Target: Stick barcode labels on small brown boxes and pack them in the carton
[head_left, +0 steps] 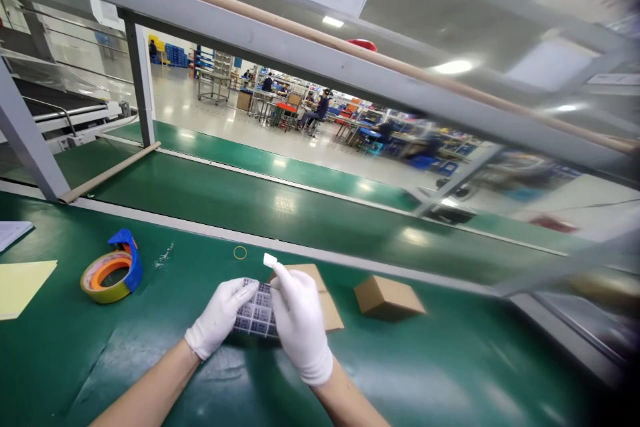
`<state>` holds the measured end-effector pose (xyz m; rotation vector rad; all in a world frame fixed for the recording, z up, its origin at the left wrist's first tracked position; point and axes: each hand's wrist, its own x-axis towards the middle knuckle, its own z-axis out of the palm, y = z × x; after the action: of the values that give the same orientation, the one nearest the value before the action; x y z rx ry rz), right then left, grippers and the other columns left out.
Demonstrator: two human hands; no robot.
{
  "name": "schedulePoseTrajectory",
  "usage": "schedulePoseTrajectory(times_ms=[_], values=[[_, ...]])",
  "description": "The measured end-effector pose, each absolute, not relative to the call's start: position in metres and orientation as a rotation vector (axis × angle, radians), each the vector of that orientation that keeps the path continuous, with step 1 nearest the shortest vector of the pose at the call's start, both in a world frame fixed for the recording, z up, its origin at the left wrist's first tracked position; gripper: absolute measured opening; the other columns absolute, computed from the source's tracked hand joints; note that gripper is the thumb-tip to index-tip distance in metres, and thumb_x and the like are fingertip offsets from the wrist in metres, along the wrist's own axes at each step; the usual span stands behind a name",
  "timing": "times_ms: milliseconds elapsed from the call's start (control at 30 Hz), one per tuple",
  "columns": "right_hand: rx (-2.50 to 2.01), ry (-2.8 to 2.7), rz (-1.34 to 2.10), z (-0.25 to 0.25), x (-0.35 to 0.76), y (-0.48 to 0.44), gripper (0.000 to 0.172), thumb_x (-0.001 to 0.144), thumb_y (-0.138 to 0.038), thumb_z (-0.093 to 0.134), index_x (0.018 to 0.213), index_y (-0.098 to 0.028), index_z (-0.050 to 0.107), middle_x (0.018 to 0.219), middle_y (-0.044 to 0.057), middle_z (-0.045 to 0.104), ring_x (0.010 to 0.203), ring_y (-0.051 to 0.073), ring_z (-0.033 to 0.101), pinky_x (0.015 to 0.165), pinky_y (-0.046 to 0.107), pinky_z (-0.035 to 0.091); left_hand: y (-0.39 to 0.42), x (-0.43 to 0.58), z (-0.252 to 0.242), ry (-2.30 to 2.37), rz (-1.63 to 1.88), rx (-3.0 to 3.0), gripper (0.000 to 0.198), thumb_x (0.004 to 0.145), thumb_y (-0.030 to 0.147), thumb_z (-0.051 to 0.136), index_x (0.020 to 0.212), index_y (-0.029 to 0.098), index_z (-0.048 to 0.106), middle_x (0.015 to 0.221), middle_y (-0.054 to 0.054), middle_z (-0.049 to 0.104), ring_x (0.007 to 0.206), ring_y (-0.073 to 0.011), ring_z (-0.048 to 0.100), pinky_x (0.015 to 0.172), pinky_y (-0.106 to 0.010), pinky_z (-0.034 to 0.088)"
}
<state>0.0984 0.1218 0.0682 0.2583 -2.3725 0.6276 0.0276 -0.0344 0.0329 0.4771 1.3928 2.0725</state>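
Observation:
Both hands wear white gloves over a green bench. My left hand [220, 317] is closed on the left side of a sheet of small printed labels [256, 313]. My right hand [299, 320] lies over the sheet's right side, and a small white label [270, 259] sticks up from its raised fingertip. Under and behind my right hand lies a small brown cardboard box [327, 307]. A second small brown box [387, 297] sits on the bench just to the right.
A tape roll in a blue dispenser [113, 272] lies at the left, near a yellow sheet [20, 285] and white papers [11, 232]. A rubber band [240, 252] lies by the green conveyor belt [280, 203]. A grey frame [30, 140] stands overhead. People work far off.

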Motion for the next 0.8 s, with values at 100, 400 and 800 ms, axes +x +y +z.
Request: schedulePoseTrajectory(times_ms=[100, 400, 800], values=[[0.298, -2.296, 0.603, 0.066, 0.100, 0.122, 0.049, 0.102, -0.006, 0.044, 0.145, -0.028, 0.053, 0.091, 0.004, 0.066, 0.090, 0.026, 0.062, 0.091, 0.051, 0.051, -0.035, 0.027, 0.037, 1.438, 2.082, 0.608, 0.038, 0.101, 0.047, 0.054, 0.101, 0.017, 0.078, 0.105, -0.009, 0.077, 0.096, -0.0256, 0.069, 0.090, -0.035, 0.053], [0.141, -2.235, 1.058, 0.061, 0.093, 0.100, 0.062, 0.098, -0.005, 0.049, 0.152, -0.035, 0.048, 0.142, 0.003, 0.062, 0.108, 0.020, 0.067, 0.096, 0.036, 0.061, -0.037, 0.027, 0.027, 1.732, 1.971, 0.788, 0.036, 0.103, 0.045, 0.051, 0.086, 0.017, 0.066, 0.090, -0.004, 0.071, 0.083, -0.0195, 0.061, 0.080, -0.029, 0.049], [0.418, -2.198, 0.854, 0.049, 0.089, 0.105, 0.058, 0.102, -0.003, 0.049, 0.153, -0.031, 0.047, 0.135, 0.008, 0.066, 0.120, 0.025, 0.065, 0.101, 0.043, 0.059, -0.036, 0.026, 0.032, 1.232, 2.000, 0.684, 0.033, 0.089, 0.039, 0.075, 0.108, 0.012, 0.075, 0.101, -0.011, 0.075, 0.096, -0.0260, 0.068, 0.089, -0.036, 0.052]])
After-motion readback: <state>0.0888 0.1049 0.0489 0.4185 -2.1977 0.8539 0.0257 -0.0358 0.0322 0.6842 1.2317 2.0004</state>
